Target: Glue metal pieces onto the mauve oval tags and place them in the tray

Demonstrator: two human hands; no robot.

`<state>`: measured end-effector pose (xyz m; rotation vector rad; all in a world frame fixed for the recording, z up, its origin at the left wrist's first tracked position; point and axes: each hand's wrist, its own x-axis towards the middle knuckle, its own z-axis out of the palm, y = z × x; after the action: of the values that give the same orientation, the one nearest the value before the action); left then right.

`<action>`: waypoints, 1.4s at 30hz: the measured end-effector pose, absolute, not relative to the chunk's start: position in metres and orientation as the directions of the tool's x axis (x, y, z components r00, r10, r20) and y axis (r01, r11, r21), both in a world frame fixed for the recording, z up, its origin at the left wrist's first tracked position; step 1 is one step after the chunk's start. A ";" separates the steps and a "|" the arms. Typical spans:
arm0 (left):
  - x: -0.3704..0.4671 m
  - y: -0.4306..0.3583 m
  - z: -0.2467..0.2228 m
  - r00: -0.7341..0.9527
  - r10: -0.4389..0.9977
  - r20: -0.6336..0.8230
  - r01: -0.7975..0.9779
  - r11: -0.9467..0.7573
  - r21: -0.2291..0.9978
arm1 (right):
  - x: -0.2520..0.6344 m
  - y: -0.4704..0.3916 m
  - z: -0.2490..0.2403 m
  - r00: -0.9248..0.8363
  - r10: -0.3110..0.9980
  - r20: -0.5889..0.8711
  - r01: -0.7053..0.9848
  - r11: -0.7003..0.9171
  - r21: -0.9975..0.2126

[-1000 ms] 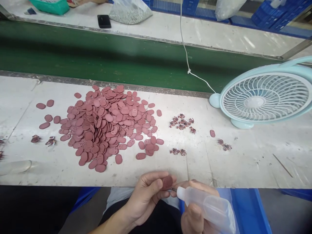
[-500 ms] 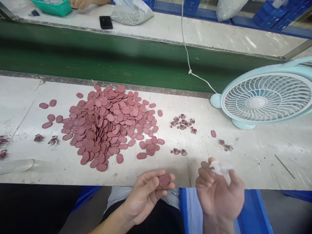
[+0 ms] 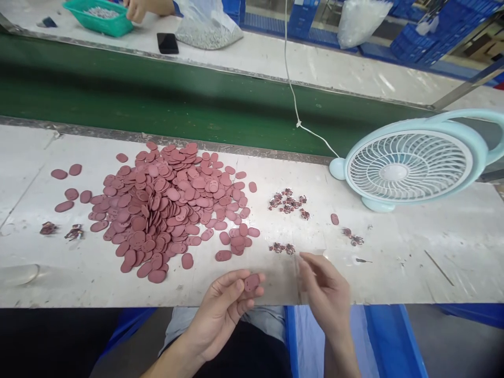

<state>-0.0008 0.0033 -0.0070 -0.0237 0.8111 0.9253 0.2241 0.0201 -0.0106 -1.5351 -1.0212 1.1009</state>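
My left hand (image 3: 230, 304) pinches a dull red oval piece (image 3: 252, 283) with small holes between thumb and fingers, just over the table's front edge. My right hand (image 3: 326, 294), slightly blurred, is to its right with fingers stretched leftward and nothing visible in them. Just beyond its fingertips lies a short row of small brown figure-like pieces (image 3: 282, 248). Behind that row is a cluster of similar brown pieces (image 3: 287, 200). A thin dark-tipped item (image 3: 363, 261) lies right of my right hand. The large heap of red oval pieces (image 3: 169, 199) spreads to the left.
A pale blue fan (image 3: 409, 165) stands at the right, its white cord (image 3: 298, 124) running up past the green gap. On the far bench are a green basket (image 3: 103, 26), another person's hand (image 3: 136, 9), a black phone (image 3: 167, 43) and a plastic bag (image 3: 208, 31).
My right hand has let go of a whitish item and turned over, moving left toward the small brown pieces. My left hand still holds the oval piece. The view has shifted slightly right.
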 end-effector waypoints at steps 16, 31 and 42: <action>-0.001 0.001 0.000 0.328 0.703 -0.631 -0.656 0.650 0.384 | 0.226 0.023 0.006 0.197 0.921 -0.337 0.583 -0.386 -0.715; 0.004 -0.007 0.000 0.321 0.809 -0.493 -0.544 0.583 0.603 | 0.171 -0.012 0.032 -0.027 0.960 -0.278 -0.088 -0.279 -0.956; 0.006 -0.009 -0.001 0.312 0.831 -0.460 -0.524 0.554 0.647 | 0.176 -0.013 0.033 -0.068 0.964 -0.256 0.011 -0.256 -0.967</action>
<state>0.0065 -0.0090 -0.0010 0.4166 0.8586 0.9286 0.1756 -0.0129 0.0330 -1.3668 -1.1282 1.4498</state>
